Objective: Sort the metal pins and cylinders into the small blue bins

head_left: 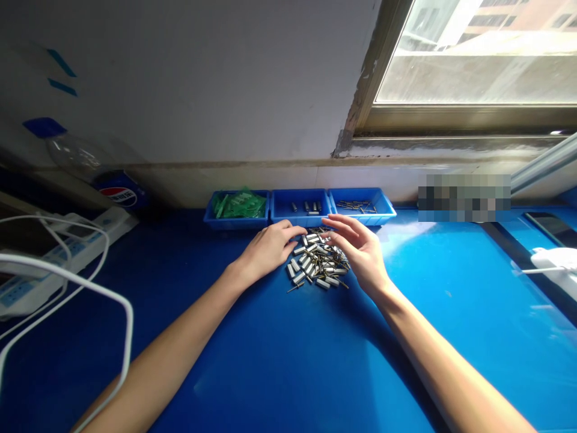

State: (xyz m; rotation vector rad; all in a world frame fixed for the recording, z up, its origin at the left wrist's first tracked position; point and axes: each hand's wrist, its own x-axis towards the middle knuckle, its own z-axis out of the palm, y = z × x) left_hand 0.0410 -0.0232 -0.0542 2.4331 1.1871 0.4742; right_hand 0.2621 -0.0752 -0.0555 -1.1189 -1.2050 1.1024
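Note:
A loose pile of small silver cylinders and thin metal pins (318, 261) lies on the blue table. My left hand (273, 245) rests at the pile's upper left edge, its fingers bent and apart, with nothing visible in them. Over the right side of the pile is my right hand (358, 246), fingers spread and pointing left. Behind the hands stand three blue trays in a row: the left tray (237, 224) has green plastic packets (241, 204), the middle tray (298, 216) a few silver cylinders, and the right tray (385, 211) thin pins.
At the left are a cola bottle (119, 189), a power strip (72, 249) and white cables (124, 300) arching over my left forearm. A phone (552, 228) and a white plug-like device (556, 264) lie at the right. A wall and window frame stand behind.

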